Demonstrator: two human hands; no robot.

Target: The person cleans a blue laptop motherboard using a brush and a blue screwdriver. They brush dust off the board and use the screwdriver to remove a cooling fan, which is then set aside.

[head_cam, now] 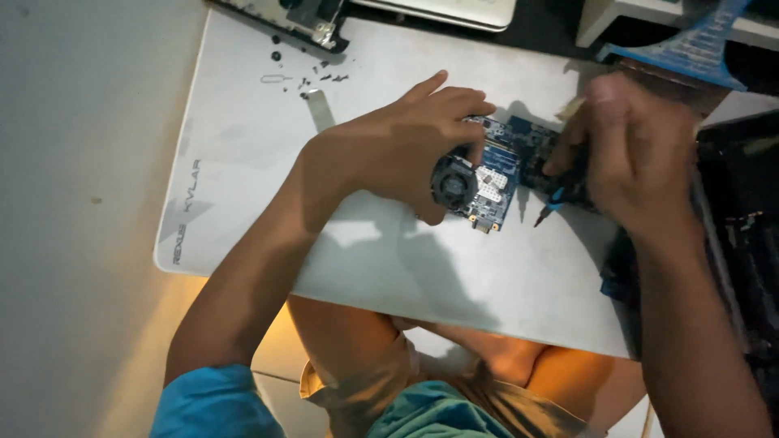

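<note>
My left hand (406,146) grips a blue circuit board (501,166) from its left side, holding it just above a white mat (268,186). A round black fan (454,185) sits on the board's near left corner, under my thumb. My right hand (637,154) is at the board's right edge and holds a thin dark tool with a blue tip (552,203), whose point hangs just right of the board.
Several small screws and a metal pin (304,81) lie at the mat's far left. An opened dark device (304,20) and a white slab (454,10) lie beyond the mat. Dark equipment (742,235) fills the right side. My knees (454,357) are below the mat's near edge.
</note>
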